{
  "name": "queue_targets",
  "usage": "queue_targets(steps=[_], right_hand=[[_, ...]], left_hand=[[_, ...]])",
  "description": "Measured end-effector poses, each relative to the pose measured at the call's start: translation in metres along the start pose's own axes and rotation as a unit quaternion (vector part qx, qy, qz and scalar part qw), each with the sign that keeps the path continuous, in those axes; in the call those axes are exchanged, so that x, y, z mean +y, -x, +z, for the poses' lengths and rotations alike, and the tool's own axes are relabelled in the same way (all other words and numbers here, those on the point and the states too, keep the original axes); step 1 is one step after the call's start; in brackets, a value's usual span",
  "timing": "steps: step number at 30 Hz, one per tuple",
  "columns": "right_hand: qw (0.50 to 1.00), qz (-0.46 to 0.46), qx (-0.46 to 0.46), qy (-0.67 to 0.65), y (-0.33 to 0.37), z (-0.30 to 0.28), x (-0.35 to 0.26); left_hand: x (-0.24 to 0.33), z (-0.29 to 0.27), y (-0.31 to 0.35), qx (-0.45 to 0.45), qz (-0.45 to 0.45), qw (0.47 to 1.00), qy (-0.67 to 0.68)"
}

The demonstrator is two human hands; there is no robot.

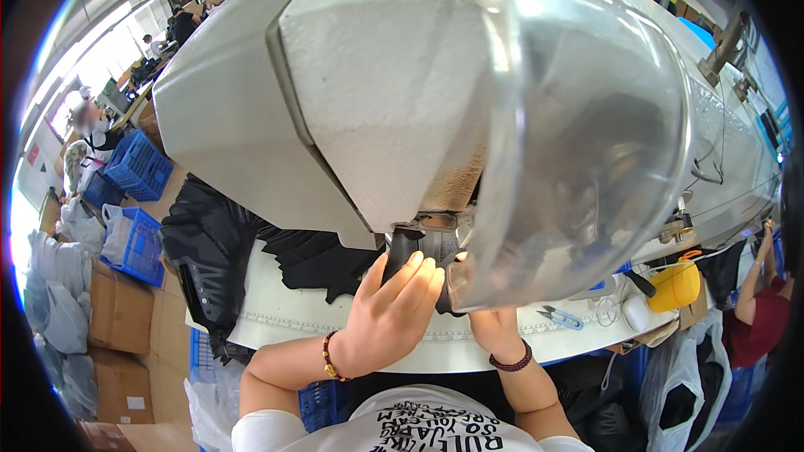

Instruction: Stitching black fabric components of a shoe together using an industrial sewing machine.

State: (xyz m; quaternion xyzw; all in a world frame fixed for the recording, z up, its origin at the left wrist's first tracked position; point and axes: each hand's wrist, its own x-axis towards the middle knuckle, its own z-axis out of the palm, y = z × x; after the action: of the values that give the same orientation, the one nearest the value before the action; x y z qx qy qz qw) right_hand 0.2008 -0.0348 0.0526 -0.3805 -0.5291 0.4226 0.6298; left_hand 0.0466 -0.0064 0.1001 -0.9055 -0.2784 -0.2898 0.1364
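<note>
A large pale sewing machine head (381,109) fills the upper middle, with a clear plastic guard (586,167) bulging on its right side. Under the machine head is a dark, rounded black fabric piece (404,244). My left hand (394,310) is closed over this piece, fingers long and together on top, thumb at its left side. My right hand (496,328) reaches up behind the guard, right of the black piece. Its fingers are mostly hidden by the guard, so its grip cannot be made out. The needle area is hidden too.
Black cut fabric pieces (322,258) lie left on the white table (276,305), by a black stack (209,259). Blue thread snips (561,316) and a yellow thread cone (675,287) are at right. Blue crates (138,166) and cartons (121,305) stand left. A co-worker's arm (751,285) shows far right.
</note>
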Motion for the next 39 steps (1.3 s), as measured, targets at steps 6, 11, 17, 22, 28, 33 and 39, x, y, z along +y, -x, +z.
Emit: queue_targets(steps=[6, 11, 17, 22, 28, 33, 39], right_hand=[[0.997, 0.066, 0.004, -0.042, 0.002, -0.006, 0.01], [0.997, 0.059, 0.019, -0.046, -0.005, -0.003, 0.008], [0.999, 0.033, 0.01, -0.013, -0.01, -0.009, 0.022], [0.974, -0.131, -0.028, 0.184, -0.014, -0.016, 0.032], [0.973, -0.117, -0.001, 0.198, -0.02, -0.012, 0.022], [0.958, -0.153, 0.0, 0.243, -0.019, -0.011, 0.034], [0.976, -0.111, 0.063, 0.176, -0.012, 0.011, 0.044]], left_hand=[[-0.001, -0.002, -0.004, -0.009, -0.002, 1.0, 0.008], [-0.004, 0.0, -0.006, 0.004, -0.003, 1.0, 0.019], [-0.009, -0.002, -0.008, -0.031, -0.008, 0.999, 0.032], [-0.01, -0.002, -0.009, -0.018, -0.008, 1.0, 0.017], [-0.009, 0.005, -0.01, 0.006, -0.047, 0.999, 0.023], [-0.003, 0.005, -0.016, 0.036, -0.099, 0.994, 0.017], [-0.01, -0.004, -0.018, -0.035, -0.096, 0.994, -0.049]])
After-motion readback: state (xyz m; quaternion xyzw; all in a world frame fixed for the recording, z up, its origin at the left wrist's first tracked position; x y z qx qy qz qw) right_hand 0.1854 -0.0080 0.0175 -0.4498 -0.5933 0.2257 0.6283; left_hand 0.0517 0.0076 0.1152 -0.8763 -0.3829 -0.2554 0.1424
